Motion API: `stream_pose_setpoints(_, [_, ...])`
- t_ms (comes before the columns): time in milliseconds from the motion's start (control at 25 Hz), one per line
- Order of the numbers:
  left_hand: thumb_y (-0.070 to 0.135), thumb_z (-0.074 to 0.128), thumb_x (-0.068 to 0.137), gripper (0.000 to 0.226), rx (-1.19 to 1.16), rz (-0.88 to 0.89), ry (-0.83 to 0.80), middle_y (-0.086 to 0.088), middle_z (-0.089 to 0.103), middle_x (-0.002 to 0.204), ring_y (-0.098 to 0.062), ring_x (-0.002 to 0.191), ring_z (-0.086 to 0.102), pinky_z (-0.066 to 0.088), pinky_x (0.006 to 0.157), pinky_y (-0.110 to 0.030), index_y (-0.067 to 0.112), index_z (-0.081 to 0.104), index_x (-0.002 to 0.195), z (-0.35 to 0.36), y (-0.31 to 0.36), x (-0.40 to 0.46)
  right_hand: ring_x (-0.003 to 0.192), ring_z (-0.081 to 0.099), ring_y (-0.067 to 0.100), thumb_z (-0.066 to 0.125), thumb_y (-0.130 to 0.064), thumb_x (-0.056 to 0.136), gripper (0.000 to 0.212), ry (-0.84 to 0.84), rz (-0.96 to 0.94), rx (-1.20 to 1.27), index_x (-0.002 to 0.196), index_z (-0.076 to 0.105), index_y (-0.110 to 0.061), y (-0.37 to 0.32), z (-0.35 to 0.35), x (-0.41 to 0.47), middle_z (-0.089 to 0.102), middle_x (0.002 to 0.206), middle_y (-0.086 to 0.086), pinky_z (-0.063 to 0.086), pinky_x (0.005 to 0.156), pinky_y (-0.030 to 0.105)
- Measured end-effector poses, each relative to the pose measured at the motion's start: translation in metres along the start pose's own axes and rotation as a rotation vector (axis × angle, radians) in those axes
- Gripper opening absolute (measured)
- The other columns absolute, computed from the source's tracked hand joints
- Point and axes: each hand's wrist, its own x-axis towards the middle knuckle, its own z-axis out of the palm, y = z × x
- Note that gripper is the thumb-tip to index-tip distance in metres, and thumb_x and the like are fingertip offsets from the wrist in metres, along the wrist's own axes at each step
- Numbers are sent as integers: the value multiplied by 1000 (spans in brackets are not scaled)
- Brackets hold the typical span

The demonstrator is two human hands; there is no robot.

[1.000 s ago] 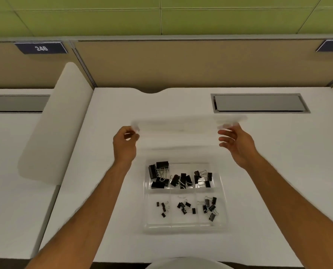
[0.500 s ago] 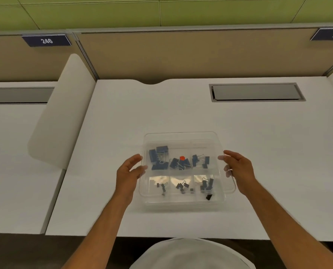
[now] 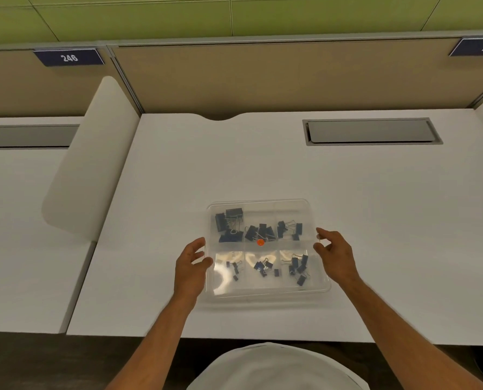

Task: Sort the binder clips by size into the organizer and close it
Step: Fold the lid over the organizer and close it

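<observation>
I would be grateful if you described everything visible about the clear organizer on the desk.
The organizer is a shallow, clear plastic box with rounded corners, divided into six compartments in two rows of three. It lies flat on the white desk, with its transparent lid lying over the top. Dark binder clips show through: larger ones in the far row, smaller ones in the near row. A small orange dot sits near the lid's centre. The left hand touches its left edge; the right hand is at its right edge.

lidded organizer (image 3: pixel 265 291), hands perhaps touching sides
</observation>
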Motion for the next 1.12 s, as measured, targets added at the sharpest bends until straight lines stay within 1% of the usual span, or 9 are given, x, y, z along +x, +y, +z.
stream_pose_setpoints(200, [-1, 64, 89, 49, 11, -26, 8, 11, 58, 127, -13, 115, 55, 46, 88, -27, 31, 58, 126, 4, -5, 3, 69, 57, 9, 60, -4, 93, 44, -65, -43, -106, 136, 53, -12, 6, 3, 0, 55, 129, 5, 46, 76, 25])
stream_pose_setpoints(360, [-3, 62, 90, 49, 18, -11, 4, 11, 60, 124, -12, 108, 60, 48, 80, -21, 30, 59, 126, 6, -3, 9, 72, 60, 11, 60, -5, 93, 45, -84, -44, -128, 137, 52, -13, 9, 1, 2, 55, 130, 4, 49, 77, 26])
stream_pose_setpoints(440, [-4, 61, 90, 49, 36, -17, 9, 11, 61, 122, -8, 104, 61, 48, 80, -20, 29, 59, 125, 7, -2, 13, 76, 61, 12, 59, -5, 94, 46, -107, -16, -105, 138, 51, -14, 13, 1, 3, 57, 128, 4, 52, 79, 27])
stream_pose_setpoints(520, [-5, 60, 90, 48, 46, -21, 15, 9, 62, 121, -7, 101, 62, 49, 84, -25, 28, 60, 123, 6, -6, 15, 81, 64, 14, 58, -5, 94, 47, -105, 11, -34, 140, 50, -15, 18, 2, 1, 61, 120, 4, 54, 83, 29])
stream_pose_setpoints(600, [-4, 60, 90, 44, 52, -39, 31, 4, 65, 118, -14, 102, 63, 52, 87, -31, 28, 62, 119, 5, -10, 17, 90, 65, 20, 56, -6, 96, 44, -96, 35, 35, 139, 51, -15, 19, 2, -3, 62, 111, 1, 55, 87, 34])
stream_pose_setpoints(760, [3, 64, 90, 32, 90, -93, 24, 1, 67, 105, -22, 101, 63, 55, 84, -35, 25, 64, 114, -1, -13, 15, 84, 66, 19, 58, -4, 94, 41, -104, 102, 130, 133, 55, -17, 23, 0, -11, 63, 100, -2, 57, 75, 32])
stream_pose_setpoints(840, [4, 65, 90, 30, 98, -122, -17, -2, 67, 102, -23, 97, 64, 55, 75, -31, 23, 65, 113, -7, -14, 8, 84, 67, 21, 60, -3, 93, 42, -138, 136, 150, 130, 55, -20, 26, -3, -17, 65, 102, 3, 60, 70, 34])
stream_pose_setpoints(960, [6, 67, 89, 26, 129, -153, -71, -5, 68, 98, -24, 90, 66, 56, 72, -31, 23, 66, 110, -16, -21, -7, 86, 68, 25, 62, -5, 92, 41, -194, 184, 168, 127, 54, -25, 30, -6, -30, 65, 103, 4, 58, 60, 29])
stream_pose_setpoints(1120, [10, 68, 89, 18, 151, -193, -92, -9, 71, 85, -25, 74, 68, 59, 68, -34, 20, 69, 104, -23, -30, -16, 78, 68, 27, 62, -13, 93, 30, -200, 253, 195, 122, 58, -19, 41, -6, -44, 67, 98, 8, 60, 60, 31])
